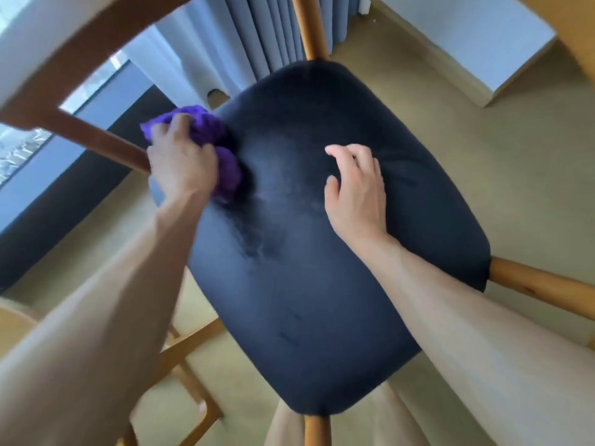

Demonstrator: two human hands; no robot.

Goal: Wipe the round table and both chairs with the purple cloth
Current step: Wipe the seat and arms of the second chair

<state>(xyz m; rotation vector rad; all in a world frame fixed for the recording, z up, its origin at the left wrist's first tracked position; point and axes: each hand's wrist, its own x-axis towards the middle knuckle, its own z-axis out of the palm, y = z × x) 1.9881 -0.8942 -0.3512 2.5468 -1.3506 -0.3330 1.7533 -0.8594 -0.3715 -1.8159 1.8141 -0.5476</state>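
Left hand (180, 162) grips purple cloth (206, 130) on chair seat (322, 284) — wooden backrest (80, 53) close above — right hand (357, 188) relaxed.

cloth (206, 146) on chair seat (322, 268), at its far-left edge, under left hand (182, 165) | right hand (357, 191) over seat centre, right of cloth, apart from it | backrest frame (80, 59) beyond seat's left edge | curtain (257, 30) behind far corner

Both bare forearms are reaching forward and down, the left hand (182, 162) gripping the bunched purple cloth (206, 136) with curled fingers, the right hand (355, 188) hanging loosely curled, holding nothing
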